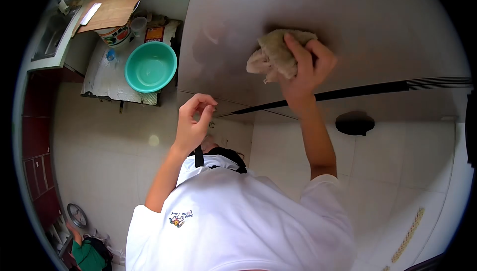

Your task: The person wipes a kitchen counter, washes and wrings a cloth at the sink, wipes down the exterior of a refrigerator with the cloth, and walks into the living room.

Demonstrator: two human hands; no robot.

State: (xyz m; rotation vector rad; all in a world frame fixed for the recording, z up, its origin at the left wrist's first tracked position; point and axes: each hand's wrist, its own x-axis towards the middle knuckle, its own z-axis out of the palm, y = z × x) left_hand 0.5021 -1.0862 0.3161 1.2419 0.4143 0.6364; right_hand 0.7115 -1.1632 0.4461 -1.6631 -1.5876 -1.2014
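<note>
My right hand (312, 70) is closed on a crumpled beige cleaning cloth (279, 55), pressing it against a broad grey, smooth panel (377, 32) that looks like a refrigerator door. Part of the cloth hangs loose on the left, paler than the rest. My left hand (195, 118) is raised near the panel's lower left edge, its fingers loosely curled and the thumb apart from them; nothing shows in it. A dark strip (357, 91) runs along the panel below my right hand.
At left, a green basin (150, 67) stands on a worn low table (102, 82). Behind it, a wooden board (112, 10) with a cleaver (91, 13) lies on a patterned bucket (115, 36). A person in green (89, 256) is at the lower left, near a round metal lid (77, 215).
</note>
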